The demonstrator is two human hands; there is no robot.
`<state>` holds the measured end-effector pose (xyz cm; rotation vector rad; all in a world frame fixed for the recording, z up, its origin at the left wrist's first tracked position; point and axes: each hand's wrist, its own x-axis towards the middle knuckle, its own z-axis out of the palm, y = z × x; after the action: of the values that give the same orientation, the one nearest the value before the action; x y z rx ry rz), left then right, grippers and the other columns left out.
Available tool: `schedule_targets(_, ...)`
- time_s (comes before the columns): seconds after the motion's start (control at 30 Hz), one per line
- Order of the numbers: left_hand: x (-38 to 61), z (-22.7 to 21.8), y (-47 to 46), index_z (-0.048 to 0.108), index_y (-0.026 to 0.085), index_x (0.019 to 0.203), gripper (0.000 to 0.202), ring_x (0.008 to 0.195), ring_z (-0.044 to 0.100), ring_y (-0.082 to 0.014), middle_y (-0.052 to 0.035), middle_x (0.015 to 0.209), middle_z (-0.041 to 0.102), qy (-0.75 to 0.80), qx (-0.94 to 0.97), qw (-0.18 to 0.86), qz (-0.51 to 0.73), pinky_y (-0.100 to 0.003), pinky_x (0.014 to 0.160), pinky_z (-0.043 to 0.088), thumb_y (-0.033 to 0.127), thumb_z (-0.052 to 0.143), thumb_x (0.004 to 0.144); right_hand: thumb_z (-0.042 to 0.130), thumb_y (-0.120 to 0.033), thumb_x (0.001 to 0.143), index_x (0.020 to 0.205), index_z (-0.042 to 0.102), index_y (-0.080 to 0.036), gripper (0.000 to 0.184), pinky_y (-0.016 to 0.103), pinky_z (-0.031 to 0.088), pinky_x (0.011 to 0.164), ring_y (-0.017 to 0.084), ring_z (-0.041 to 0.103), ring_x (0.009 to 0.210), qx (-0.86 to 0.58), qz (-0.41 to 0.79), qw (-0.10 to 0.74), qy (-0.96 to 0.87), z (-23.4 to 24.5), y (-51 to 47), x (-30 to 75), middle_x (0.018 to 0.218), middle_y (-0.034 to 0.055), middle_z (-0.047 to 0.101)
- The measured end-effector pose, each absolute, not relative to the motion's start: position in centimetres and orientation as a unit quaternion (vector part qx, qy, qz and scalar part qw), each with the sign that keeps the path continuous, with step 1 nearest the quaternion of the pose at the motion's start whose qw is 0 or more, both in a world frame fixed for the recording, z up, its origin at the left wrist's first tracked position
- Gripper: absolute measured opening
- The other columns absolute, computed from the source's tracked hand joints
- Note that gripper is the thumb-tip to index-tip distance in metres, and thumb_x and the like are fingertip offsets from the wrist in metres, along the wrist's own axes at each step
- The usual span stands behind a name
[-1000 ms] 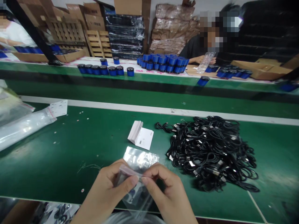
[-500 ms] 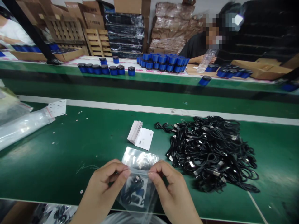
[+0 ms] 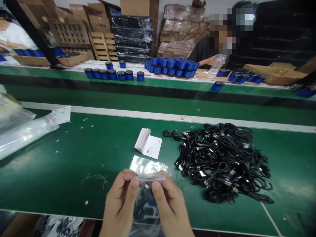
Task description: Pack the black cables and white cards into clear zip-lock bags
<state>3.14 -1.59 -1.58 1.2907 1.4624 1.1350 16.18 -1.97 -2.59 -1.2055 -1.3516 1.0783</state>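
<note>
Both my left hand and my right hand pinch the top edge of a clear zip bag, thumbs facing me and close together. Inside the bag a coiled black USB cable and a white printed card show through the plastic. Just beyond my fingers lies a flat stack of clear plastic bags on the green table. Farther on stands a small stack of white folded leaflets. To the right spreads a large heap of black USB cables.
Filled plastic bags lie at the left. Below the table's near edge sits a box of bagged cables. Blue cylinders line the raised bench behind, where a person in a dark top holds a clear plastic bottle.
My hands have come closer together along the bag's top edge, my left hand shifting right. Across the bench, the person's bottle has moved slightly.
</note>
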Motion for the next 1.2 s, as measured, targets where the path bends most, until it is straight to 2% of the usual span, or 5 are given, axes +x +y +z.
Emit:
schedule_targets(0.23, 4.9, -1.8, -2.5, 0.066, 0.021, 0.085, 0.036, 0.078, 0.062, -0.0195, -0.0034, 0.082, 0.069, 0.573, 0.501, 0.461, 0.456, -0.027, 0.077, 0.049, 0.054, 0.049, 0.085, 0.046, -0.034, 0.092, 0.070, 0.053, -0.019, 0.027, 0.023, 0.043, 0.054, 0.013, 0.051, 0.058, -0.529, 0.420, 0.536, -0.506, -3.0, -2.2, 14.9, 0.063, -0.0011, 0.055)
schedule_targets(0.43, 4.8, -2.4, -2.8, 0.061, 0.023, 0.073, 0.032, 0.057, 0.057, -0.0141, 0.0023, 0.063, 0.061, 0.561, 0.546, 0.414, 0.465, -0.022, 0.059, 0.047, 0.047, 0.046, 0.089, 0.046, -0.040, 0.092, 0.072, 0.052, -0.020, 0.028, 0.020, 0.040, 0.047, 0.011, 0.048, 0.048, -0.529, 0.393, 0.577, -0.482, -3.6, -3.0, 13.9, 0.056, -0.0036, 0.052)
schedule_targets(0.77, 4.7, -3.1, -3.2, 0.056, 0.023, 0.064, 0.037, 0.046, 0.049, -0.0119, 0.0047, 0.052, 0.052, 0.563, 0.588, 0.369, 0.449, -0.022, 0.051, 0.040, 0.043, 0.041, 0.092, 0.041, -0.036, 0.095, 0.071, 0.052, -0.021, 0.030, 0.020, 0.038, 0.047, 0.010, 0.049, 0.046, -0.536, 0.351, 0.572, -0.512, -3.9, -3.4, 13.6, 0.054, -0.0036, 0.053)
schedule_targets(1.03, 3.6, -2.1, -1.9, 0.064, 0.023, 0.084, 0.015, 0.069, 0.063, -0.0142, 0.0012, 0.075, 0.066, 0.548, 0.594, 0.404, 0.429, -0.019, 0.065, 0.048, 0.030, 0.051, 0.087, 0.049, -0.026, 0.090, 0.081, 0.061, -0.021, 0.016, 0.022, 0.046, 0.058, 0.014, 0.059, 0.061, -0.508, 0.395, 0.557, -0.524, -2.8, -2.4, 14.9, 0.067, -0.0007, 0.061)
schedule_targets(1.2, 3.1, -1.5, -1.1, 0.064, 0.022, 0.078, 0.012, 0.067, 0.060, -0.0124, 0.0017, 0.075, 0.061, 0.535, 0.601, 0.415, 0.425, -0.017, 0.059, 0.049, 0.026, 0.055, 0.085, 0.052, -0.021, 0.087, 0.077, 0.059, -0.020, 0.012, 0.023, 0.044, 0.060, 0.014, 0.056, 0.068, -0.520, 0.379, 0.521, -0.561, -2.2, -1.7, 16.0, 0.075, 0.0002, 0.056)
